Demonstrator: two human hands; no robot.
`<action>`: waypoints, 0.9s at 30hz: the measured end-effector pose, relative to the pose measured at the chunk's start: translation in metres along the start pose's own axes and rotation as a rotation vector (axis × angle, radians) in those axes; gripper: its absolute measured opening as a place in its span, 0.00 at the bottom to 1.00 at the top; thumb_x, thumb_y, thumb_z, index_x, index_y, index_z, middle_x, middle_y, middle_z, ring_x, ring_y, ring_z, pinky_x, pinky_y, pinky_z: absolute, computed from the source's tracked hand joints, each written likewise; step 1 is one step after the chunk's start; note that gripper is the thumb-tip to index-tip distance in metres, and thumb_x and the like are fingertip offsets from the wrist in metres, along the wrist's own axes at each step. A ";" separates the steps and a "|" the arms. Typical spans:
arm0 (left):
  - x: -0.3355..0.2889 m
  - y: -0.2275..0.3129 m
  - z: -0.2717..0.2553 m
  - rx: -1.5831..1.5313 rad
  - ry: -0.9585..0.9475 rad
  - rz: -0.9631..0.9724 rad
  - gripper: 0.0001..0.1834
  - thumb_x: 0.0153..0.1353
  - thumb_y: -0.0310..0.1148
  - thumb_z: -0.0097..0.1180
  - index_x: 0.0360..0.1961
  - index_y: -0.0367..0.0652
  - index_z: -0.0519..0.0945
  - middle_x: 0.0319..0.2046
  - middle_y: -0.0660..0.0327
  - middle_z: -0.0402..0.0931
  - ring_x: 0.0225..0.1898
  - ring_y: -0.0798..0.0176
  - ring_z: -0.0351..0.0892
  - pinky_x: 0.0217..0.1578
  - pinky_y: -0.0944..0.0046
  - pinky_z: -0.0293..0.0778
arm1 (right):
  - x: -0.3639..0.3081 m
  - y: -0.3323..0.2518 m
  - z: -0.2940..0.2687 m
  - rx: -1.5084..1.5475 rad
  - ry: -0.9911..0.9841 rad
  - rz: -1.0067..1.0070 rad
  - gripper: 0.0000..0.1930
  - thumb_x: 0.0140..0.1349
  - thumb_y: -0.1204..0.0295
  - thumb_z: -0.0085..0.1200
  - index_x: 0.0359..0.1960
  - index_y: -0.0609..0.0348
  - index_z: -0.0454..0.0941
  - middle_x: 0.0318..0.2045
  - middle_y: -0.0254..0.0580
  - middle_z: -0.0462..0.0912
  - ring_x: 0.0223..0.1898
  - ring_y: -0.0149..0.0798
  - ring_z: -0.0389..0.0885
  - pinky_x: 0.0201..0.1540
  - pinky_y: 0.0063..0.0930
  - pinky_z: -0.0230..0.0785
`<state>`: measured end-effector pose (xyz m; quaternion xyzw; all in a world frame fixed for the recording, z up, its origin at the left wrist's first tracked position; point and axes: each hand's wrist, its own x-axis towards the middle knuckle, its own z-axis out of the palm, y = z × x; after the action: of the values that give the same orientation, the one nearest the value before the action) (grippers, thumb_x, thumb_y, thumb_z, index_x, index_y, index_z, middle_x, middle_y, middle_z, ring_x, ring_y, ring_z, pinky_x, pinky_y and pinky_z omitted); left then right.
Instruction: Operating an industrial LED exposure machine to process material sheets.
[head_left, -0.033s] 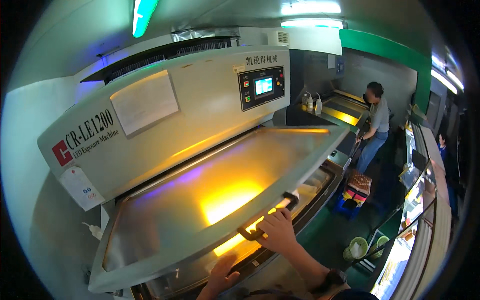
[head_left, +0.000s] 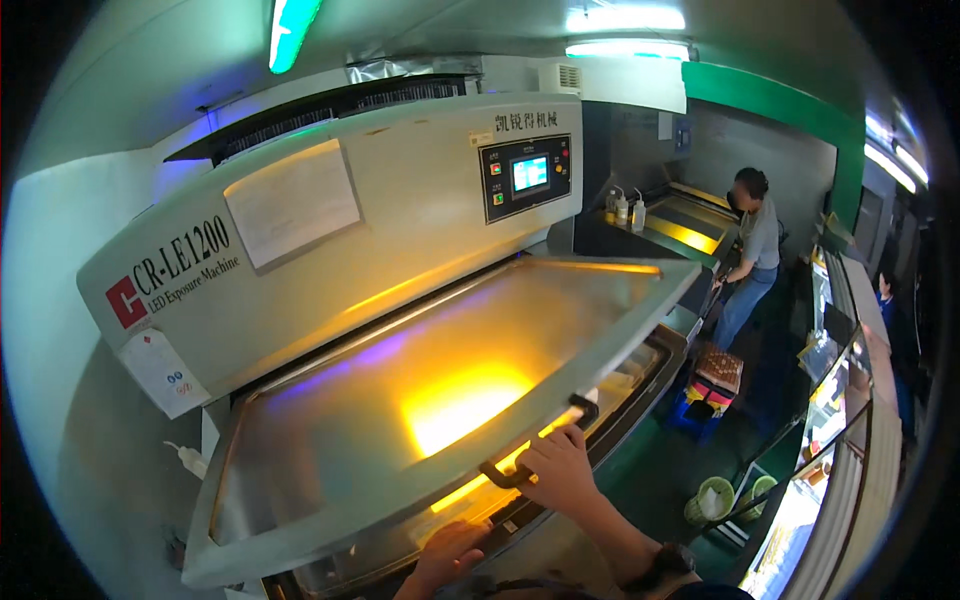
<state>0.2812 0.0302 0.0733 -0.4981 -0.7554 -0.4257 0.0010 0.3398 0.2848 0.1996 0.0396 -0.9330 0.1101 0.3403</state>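
A wide grey-framed lid (head_left: 640, 335) with a sheet-like, shiny middle stands tilted up at the front of a large exposure machine (head_left: 410, 180). My right hand (head_left: 560, 472) is closed round the black handle (head_left: 505, 474) on the lid's front edge; its fingers partly hide the handle's middle. Below the lid's front edge, my left hand (head_left: 450, 555) lies with fingers stretched out at the near edge of the machine's bed (head_left: 535, 515). It appears to hold nothing. Yellow light reflects off the lid and shows in the gap beneath it. Most of the bed is hidden by the lid.
A control panel (head_left: 527, 175) with a lit screen is on the machine's front. Farther right, a person (head_left: 757, 245) bends at another machine with squeeze bottles (head_left: 637, 208) beside it. A stool (head_left: 717, 372), green baskets (head_left: 708, 500) and a lit rack (head_left: 800, 510) stand on the right.
My left hand has shifted slightly forward and right, its fingers now lying flatter at the bed's edge. My right hand stays on the handle, and the lid looks almost unmoved.
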 end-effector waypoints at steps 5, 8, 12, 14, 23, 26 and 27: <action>0.004 0.022 0.004 -0.146 -0.106 0.349 0.22 0.57 0.45 0.58 0.48 0.43 0.77 0.47 0.52 0.77 0.51 0.47 0.74 0.50 0.44 0.70 | -0.064 0.020 0.052 -0.153 -0.669 0.026 0.13 0.42 0.58 0.65 0.27 0.49 0.82 0.25 0.37 0.81 0.36 0.42 0.80 0.51 0.45 0.63; 0.045 -0.005 -0.007 0.098 -0.384 -0.040 0.25 0.59 0.47 0.56 0.55 0.48 0.75 0.51 0.57 0.77 0.56 0.54 0.74 0.61 0.55 0.63 | -0.107 0.022 0.095 -0.133 -1.094 0.084 0.19 0.51 0.52 0.63 0.35 0.54 0.84 0.31 0.41 0.85 0.33 0.48 0.84 0.33 0.44 0.77; 0.020 -0.152 -0.003 0.580 -0.112 -0.606 0.34 0.63 0.59 0.41 0.64 0.50 0.65 0.65 0.58 0.60 0.66 0.43 0.57 0.63 0.35 0.51 | -0.140 0.031 0.135 -0.202 -1.218 0.161 0.20 0.50 0.51 0.64 0.36 0.53 0.83 0.33 0.44 0.85 0.36 0.46 0.85 0.36 0.44 0.77; -0.047 -0.226 -0.011 0.685 -0.062 -0.725 0.39 0.63 0.64 0.34 0.68 0.51 0.58 0.71 0.63 0.47 0.70 0.39 0.44 0.61 0.23 0.37 | -0.144 0.030 0.148 -0.162 -1.266 0.173 0.22 0.48 0.47 0.64 0.36 0.50 0.84 0.32 0.43 0.84 0.38 0.48 0.83 0.39 0.46 0.75; -0.070 -0.200 -0.011 0.623 -0.023 -0.750 0.46 0.57 0.71 0.34 0.69 0.53 0.56 0.72 0.66 0.44 0.72 0.42 0.33 0.62 0.24 0.23 | -0.149 0.031 0.161 -0.219 -1.369 0.069 0.24 0.51 0.45 0.61 0.40 0.48 0.83 0.37 0.39 0.84 0.43 0.46 0.82 0.42 0.42 0.74; -0.066 -0.196 -0.018 0.613 -0.013 -0.760 0.45 0.57 0.69 0.36 0.69 0.52 0.58 0.72 0.65 0.46 0.72 0.42 0.33 0.62 0.25 0.22 | -0.145 0.034 0.167 -0.155 -1.441 0.165 0.21 0.51 0.46 0.60 0.37 0.48 0.84 0.34 0.39 0.84 0.40 0.46 0.83 0.39 0.41 0.74; -0.066 -0.190 -0.022 0.607 -0.012 -0.769 0.44 0.57 0.69 0.37 0.68 0.52 0.59 0.72 0.65 0.46 0.72 0.42 0.33 0.62 0.25 0.22 | -0.141 0.033 0.167 -0.134 -1.453 0.172 0.19 0.51 0.48 0.60 0.36 0.48 0.84 0.32 0.38 0.84 0.37 0.46 0.83 0.37 0.41 0.74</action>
<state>0.1619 -0.0601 -0.0628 -0.1627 -0.9746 -0.1529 -0.0155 0.3385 0.2779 -0.0215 0.0082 -0.9278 0.0251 -0.3721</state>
